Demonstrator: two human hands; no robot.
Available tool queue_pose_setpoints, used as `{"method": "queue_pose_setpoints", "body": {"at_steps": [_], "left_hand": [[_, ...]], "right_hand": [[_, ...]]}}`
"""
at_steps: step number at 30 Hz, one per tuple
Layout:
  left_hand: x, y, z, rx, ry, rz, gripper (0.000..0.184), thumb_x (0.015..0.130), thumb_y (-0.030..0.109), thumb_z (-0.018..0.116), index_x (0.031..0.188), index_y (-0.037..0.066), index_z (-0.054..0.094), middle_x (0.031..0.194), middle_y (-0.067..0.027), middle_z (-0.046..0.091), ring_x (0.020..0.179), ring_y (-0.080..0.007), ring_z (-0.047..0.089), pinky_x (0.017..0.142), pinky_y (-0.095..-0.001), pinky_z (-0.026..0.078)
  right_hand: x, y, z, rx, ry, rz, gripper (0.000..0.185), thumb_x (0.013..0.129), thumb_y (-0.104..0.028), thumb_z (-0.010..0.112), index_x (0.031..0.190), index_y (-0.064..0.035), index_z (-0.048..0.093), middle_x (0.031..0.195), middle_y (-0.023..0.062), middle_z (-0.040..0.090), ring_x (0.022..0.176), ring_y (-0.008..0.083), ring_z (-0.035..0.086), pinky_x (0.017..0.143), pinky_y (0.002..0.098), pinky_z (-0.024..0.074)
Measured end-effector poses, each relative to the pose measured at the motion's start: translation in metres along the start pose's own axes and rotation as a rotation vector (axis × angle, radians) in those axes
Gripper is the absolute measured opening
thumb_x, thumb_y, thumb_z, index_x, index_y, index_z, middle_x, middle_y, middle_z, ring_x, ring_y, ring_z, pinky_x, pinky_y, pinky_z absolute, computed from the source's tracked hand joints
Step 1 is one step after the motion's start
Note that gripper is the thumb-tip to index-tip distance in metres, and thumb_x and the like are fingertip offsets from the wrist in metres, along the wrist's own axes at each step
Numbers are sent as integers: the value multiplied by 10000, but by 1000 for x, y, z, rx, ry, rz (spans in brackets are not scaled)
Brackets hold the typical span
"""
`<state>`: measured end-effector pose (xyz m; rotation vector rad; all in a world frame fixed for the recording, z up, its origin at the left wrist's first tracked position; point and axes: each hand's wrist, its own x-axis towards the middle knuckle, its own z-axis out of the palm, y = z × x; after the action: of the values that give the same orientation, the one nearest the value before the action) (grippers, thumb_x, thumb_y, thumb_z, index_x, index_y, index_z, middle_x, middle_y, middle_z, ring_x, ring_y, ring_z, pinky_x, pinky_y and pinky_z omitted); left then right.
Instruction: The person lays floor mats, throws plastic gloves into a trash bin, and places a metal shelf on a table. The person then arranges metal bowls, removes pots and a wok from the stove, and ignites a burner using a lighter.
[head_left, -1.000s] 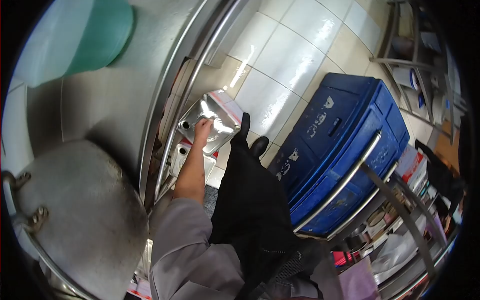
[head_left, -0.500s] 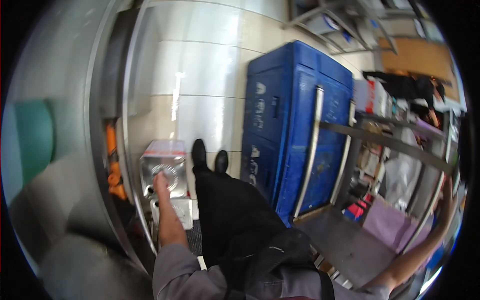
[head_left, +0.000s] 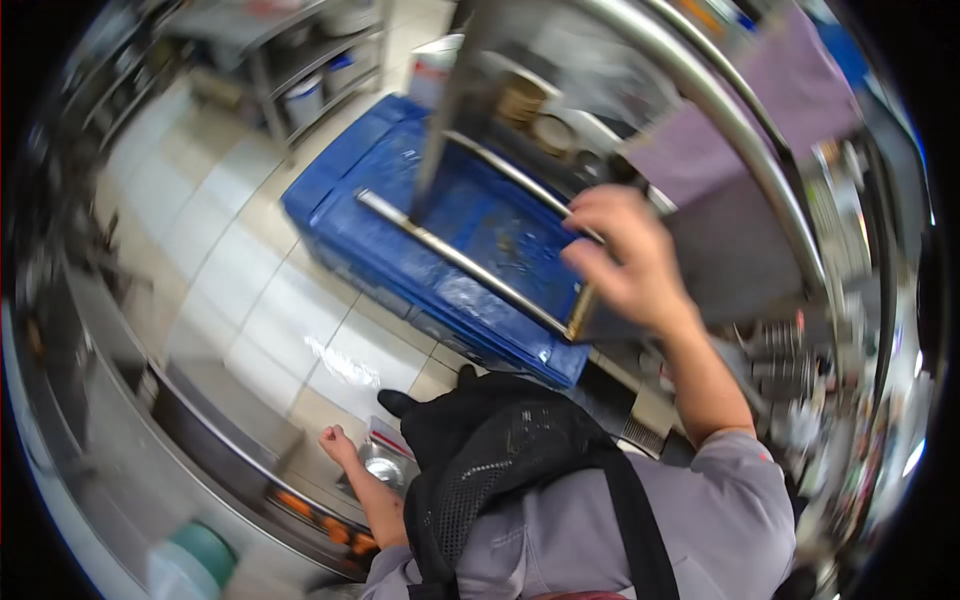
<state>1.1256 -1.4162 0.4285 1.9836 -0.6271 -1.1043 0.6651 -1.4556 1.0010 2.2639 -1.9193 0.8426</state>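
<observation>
My right hand [head_left: 625,255] is raised over a dark metal shelf [head_left: 700,270], slightly blurred. Its fingers are bent and the thumb stands apart; I see nothing held. The hand overlaps a metal rail [head_left: 510,178] in view, but I cannot tell if it touches it. Below lies a big blue chest [head_left: 460,290] with scuffed lids. Low on the left, my left hand [head_left: 337,443] is curled into a fist, with nothing visible in it. It hangs beside a shiny metal tin [head_left: 385,472] on the floor, apart from it.
A steel counter with a rail [head_left: 215,415] runs along the left, with a green container [head_left: 200,555] on it. Bowls [head_left: 550,130] and a purple sheet [head_left: 745,110] are on the rack at upper right. Another steel table [head_left: 240,25] stands at the back on the tiled floor.
The view has turned to the right. My right hand has come from the rack's far post to in front of the shelf. My left hand no longer overlaps the tin.
</observation>
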Motion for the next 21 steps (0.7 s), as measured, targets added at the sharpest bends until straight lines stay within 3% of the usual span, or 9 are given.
{"method": "queue_pose_setpoints", "body": {"at_steps": [3,4,6,8,10,12,16,17,21], "left_hand": [[12,119,28,4,-222,229,189,945,104,624,1084,0,547,1073,-101,597,976,-203,573,895,-335,472],[7,164,40,29,-291,290,172,964,96,607,1090,-3,548,1085,-107,597,991,-203,575,905,-331,474],[-15,241,69,75,-354,499,186,970,99,607,1106,-11,545,1091,-110,599,1005,-201,579,918,-328,476],[-54,305,103,128,-431,762,207,976,99,609,1130,-22,542,1101,-114,601,1023,-201,586,940,-331,479],[-107,357,142,72,-539,886,223,975,97,618,1149,-24,547,1109,-112,605,1033,-201,593,954,-335,481],[-186,407,183,1,-673,929,246,970,95,626,1178,-18,558,1139,-118,615,1062,-203,602,974,-337,480],[-361,465,231,-24,-1080,1144,325,961,89,639,1261,-6,558,1260,-152,617,1166,-231,610,1014,-345,476],[-399,474,234,-39,-1210,1193,358,958,88,644,1290,-3,544,1288,-161,609,1187,-243,606,1020,-353,477],[-495,505,244,-380,-1759,904,624,978,233,667,1466,15,346,1397,-178,528,1265,-280,562,1051,-389,470]], "right_hand": [[-155,60,10,270,-445,571,314,913,-273,685,1073,-2,673,1029,192,652,945,364,654,835,427,523],[-203,77,3,199,-525,616,289,906,-284,696,1025,-20,693,964,183,674,913,356,671,818,431,527],[-269,89,-26,103,-319,968,304,838,-317,769,901,-32,685,891,166,679,872,344,675,765,429,528],[-291,93,-79,-49,19,1104,334,802,-306,813,866,-30,636,882,153,650,822,321,652,717,413,516],[-297,91,-119,-184,314,1070,458,762,-326,857,949,-17,575,851,116,557,727,270,569,684,392,491],[-298,100,-136,-193,463,905,514,755,-338,862,1036,-15,577,926,123,561,814,266,578,707,393,497],[-281,109,-119,-288,274,915,355,885,-289,736,952,4,548,950,200,586,842,419,600,724,480,491],[-275,101,-104,-134,475,965,335,924,-275,688,969,16,527,950,217,588,876,457,595,738,517,479],[-277,100,-97,-70,531,880,316,953,-247,656,976,25,497,948,243,572,870,482,581,720,523,481]]}}
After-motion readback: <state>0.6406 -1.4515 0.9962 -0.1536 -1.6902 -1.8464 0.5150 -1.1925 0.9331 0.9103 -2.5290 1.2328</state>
